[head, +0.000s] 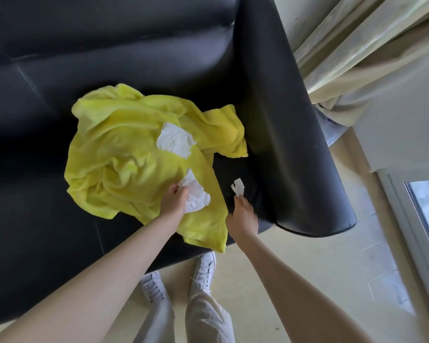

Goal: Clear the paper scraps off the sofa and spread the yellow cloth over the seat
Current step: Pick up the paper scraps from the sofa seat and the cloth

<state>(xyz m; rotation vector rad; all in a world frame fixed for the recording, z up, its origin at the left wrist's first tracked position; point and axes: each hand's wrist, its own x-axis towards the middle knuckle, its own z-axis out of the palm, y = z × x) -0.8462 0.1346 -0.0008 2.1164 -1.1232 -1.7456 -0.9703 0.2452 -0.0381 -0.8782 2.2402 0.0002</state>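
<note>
A crumpled yellow cloth (pixel 124 154) lies bunched on the seat of a black leather sofa (pixel 60 100), its front corner hanging over the seat edge. One white paper scrap (pixel 175 140) rests on top of the cloth. My left hand (pixel 173 200) grips a second, larger white scrap (pixel 196 194) lying on the cloth. My right hand (pixel 243 215) pinches a small white scrap (pixel 238 186) just above the bare seat, between the cloth and the armrest.
The sofa's black armrest (pixel 295 144) runs along the right of the seat. Beige curtains (pixel 362 60) hang beyond it, with a glass door (pixel 426 219) at far right. My white shoes (pixel 203 271) stand on the pale tiled floor before the sofa.
</note>
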